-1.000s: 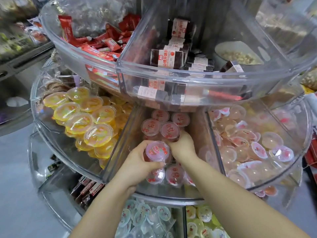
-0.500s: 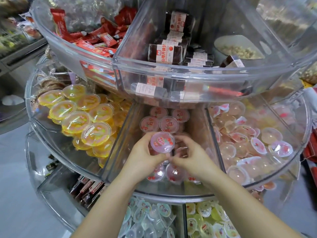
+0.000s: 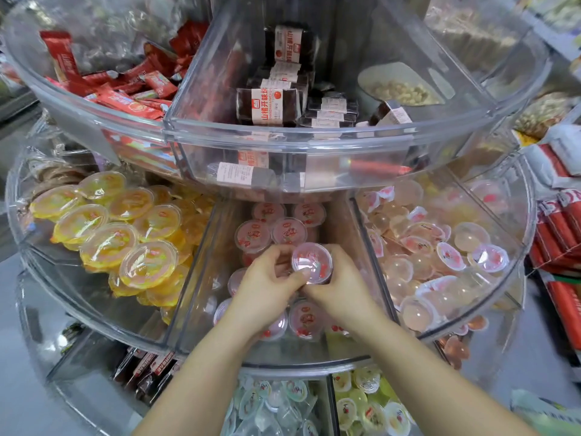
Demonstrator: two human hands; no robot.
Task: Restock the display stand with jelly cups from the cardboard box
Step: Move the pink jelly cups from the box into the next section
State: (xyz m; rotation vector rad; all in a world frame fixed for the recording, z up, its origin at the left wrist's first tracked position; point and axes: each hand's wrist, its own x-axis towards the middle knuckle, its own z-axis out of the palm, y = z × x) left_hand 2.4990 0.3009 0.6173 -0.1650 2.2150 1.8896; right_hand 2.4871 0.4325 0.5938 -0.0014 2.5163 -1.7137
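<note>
Cupping jelly cup (image 3: 312,267), both hands (image 3: 309,286)

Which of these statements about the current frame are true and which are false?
1. Both hands hold one red-lidded jelly cup. True: left hand and right hand grip it together.
2. That cup is over the yellow-cup compartment. False: it is over the middle compartment; the yellow cups fill the one to its left.
3. The tier above holds dark bars with white labels. True.
4. The cardboard box stands beside the stand. False: no box is in view.
</note>
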